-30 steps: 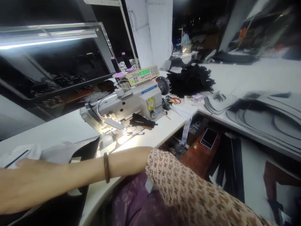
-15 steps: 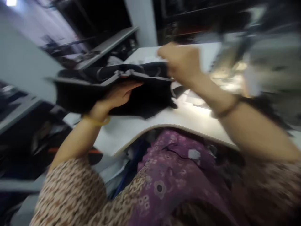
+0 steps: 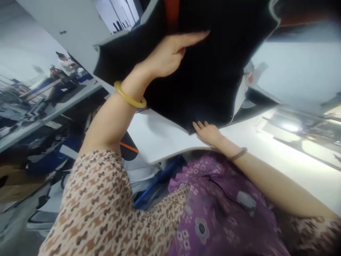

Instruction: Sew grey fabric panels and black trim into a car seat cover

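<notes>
A large black panel, fabric or leather-like with pale edges, is raised and tilted above the white worktop, its dark face toward me. My left hand, below a yellow bangle, lies against that face with its fingers stretched out, the longest pointing up and right. At the panel's bottom edge, my right hand has its fingers spread, tips touching the black surface. Whether its thumb grips behind the edge is hidden. An orange-red strip shows at the top of the panel.
The white worktop has a curved front edge close to my body. A lit metal machine bed lies to the right. Far left, a person sits near another bench. Grey and blue material lies below the worktop.
The black panel has gone from nearly level to raised and tilted, showing more of its dark face. My left hand has risen with it; my right hand has dropped from its upper right to its bottom edge.
</notes>
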A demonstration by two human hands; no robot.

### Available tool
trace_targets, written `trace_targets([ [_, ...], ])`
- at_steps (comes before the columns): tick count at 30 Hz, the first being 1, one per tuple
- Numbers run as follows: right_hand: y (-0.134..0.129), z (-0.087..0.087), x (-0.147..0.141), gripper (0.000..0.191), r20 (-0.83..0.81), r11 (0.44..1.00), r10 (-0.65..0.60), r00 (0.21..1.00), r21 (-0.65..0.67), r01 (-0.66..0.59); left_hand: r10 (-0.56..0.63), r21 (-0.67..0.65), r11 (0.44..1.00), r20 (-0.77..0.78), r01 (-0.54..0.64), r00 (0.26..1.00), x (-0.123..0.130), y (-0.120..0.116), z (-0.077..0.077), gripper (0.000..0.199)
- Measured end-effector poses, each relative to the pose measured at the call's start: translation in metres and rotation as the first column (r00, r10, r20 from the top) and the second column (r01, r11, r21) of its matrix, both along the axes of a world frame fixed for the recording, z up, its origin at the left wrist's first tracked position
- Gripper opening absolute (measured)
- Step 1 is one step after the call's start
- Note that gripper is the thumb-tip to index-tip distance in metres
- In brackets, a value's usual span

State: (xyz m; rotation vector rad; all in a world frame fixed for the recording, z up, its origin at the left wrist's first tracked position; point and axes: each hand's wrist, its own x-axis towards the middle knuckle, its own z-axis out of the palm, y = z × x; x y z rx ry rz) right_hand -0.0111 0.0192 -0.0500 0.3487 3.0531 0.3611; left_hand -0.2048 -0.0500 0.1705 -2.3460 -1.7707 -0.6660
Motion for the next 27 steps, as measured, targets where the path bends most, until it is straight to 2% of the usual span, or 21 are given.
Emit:
trace_targets([
  [3,0.002,-0.007,-0.002,0.052,0.040,1.000,0.003,0.999,0.024,-0.004,0.020,0.031,0.999,-0.021,-0.020,1.000,-0.004,0.010,0.011,0.070],
  [7,-0.004,-0.008,0.000,0.052,0.043,0.999,0.021,0.999,0.028,-0.022,0.059,0.054,0.997,-0.021,-0.057,0.998,-0.006,0.021,0.021,0.066],
  [13,-0.002,-0.010,0.004,0.049,0.028,0.999,0.039,0.999,0.008,-0.039,0.097,0.126,0.988,-0.103,-0.084,0.990,-0.003,0.032,0.024,0.070],
  [16,-0.001,-0.011,0.004,0.048,0.020,0.999,0.052,0.998,-0.013,-0.051,0.191,0.177,0.970,-0.143,-0.165,0.971,0.001,0.038,0.025,0.074],
  [20,-0.004,-0.014,-0.001,0.045,0.009,0.994,0.091,0.996,-0.060,-0.091,0.405,0.218,0.903,-0.141,-0.371,0.903,0.010,0.056,0.027,0.070],
  [22,-0.012,-0.013,-0.004,0.043,0.006,0.992,0.098,0.995,-0.082,-0.098,0.478,0.245,0.859,-0.073,-0.449,0.875,0.020,0.073,0.023,0.067],
  [24,-0.023,-0.011,-0.005,0.039,0.010,0.989,0.111,0.994,-0.102,-0.109,0.503,0.278,0.814,0.103,-0.510,0.858,0.036,0.092,0.013,0.069],
  [26,-0.036,-0.007,-0.004,0.031,0.019,0.980,0.157,0.987,-0.127,-0.153,0.451,0.290,0.771,0.380,-0.567,0.808,0.057,0.113,-0.005,0.076],
  [27,-0.041,-0.005,-0.003,0.030,0.018,0.975,0.177,0.984,-0.136,-0.173,0.370,0.325,0.753,0.511,-0.573,0.776,0.068,0.124,-0.015,0.076],
])
